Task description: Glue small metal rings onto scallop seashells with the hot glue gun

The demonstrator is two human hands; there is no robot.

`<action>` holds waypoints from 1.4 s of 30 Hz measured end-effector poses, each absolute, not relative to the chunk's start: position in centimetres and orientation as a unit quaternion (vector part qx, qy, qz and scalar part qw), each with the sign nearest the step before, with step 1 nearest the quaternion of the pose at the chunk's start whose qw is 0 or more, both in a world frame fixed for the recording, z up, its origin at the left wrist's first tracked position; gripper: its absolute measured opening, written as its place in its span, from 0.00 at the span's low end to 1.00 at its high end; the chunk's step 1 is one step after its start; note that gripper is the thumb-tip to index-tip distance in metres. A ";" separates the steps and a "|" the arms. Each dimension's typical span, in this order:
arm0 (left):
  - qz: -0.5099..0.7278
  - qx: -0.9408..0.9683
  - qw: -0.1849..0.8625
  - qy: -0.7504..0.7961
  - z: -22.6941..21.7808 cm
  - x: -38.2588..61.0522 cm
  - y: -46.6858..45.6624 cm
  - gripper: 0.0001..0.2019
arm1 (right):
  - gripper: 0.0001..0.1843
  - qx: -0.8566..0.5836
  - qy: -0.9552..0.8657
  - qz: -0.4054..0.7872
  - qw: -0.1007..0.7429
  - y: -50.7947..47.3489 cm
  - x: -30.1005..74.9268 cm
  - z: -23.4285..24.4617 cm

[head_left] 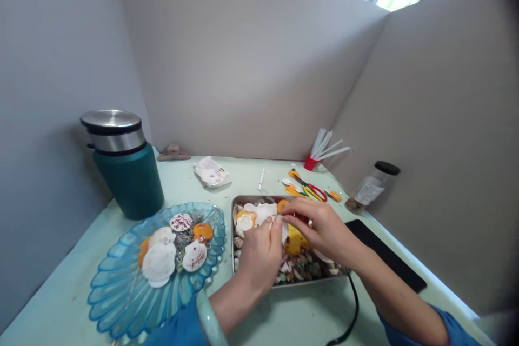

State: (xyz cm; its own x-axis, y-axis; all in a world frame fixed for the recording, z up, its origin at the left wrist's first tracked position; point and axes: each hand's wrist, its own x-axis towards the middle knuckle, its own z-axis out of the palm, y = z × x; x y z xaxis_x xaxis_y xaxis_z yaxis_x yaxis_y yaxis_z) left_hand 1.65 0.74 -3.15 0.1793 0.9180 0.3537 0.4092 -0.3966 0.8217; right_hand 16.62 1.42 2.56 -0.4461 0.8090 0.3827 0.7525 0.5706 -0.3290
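Both my hands are over a metal tray [234,238] filled with seashells of white, orange and yellow. My left hand [261,257] and my right hand [320,230] meet above the tray, their fingertips pinched together on a small white shell [278,220]. To the left, a blue scalloped glass plate [117,286] carries several scallop shells, white, orange and red-streaked.
A teal insulated jar with a steel lid [124,165] stands at back left. Crumpled paper [211,172], a small white tube [261,178], scissors [310,192], a red cup of white sticks [320,150], a black-lidded jar [373,184] and a black pad [385,254] lie around. Grey partition walls enclose the table.
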 end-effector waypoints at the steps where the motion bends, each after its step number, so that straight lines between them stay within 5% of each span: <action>1: 0.437 0.715 0.285 0.465 -3.2 1.6 0.8 0.20 | 0.07 -0.468 -0.845 0.050 0.255 1.2 16.5 2.7; 16: 0.406 0.791 0.244 0.387 -3.0 1.1 0.2 0.17 | 0.06 -0.540 -0.809 0.008 0.232 -2.4 16.5 3.6; 32: 0.340 0.853 0.217 0.332 -3.6 1.4 -0.4 0.15 | 0.06 -0.440 -0.863 0.106 0.225 -2.2 19.9 1.8; 42: 0.332 0.766 0.310 0.455 -2.3 2.6 0.1 0.18 | 0.02 -0.370 -0.897 0.147 0.191 2.2 21.7 2.2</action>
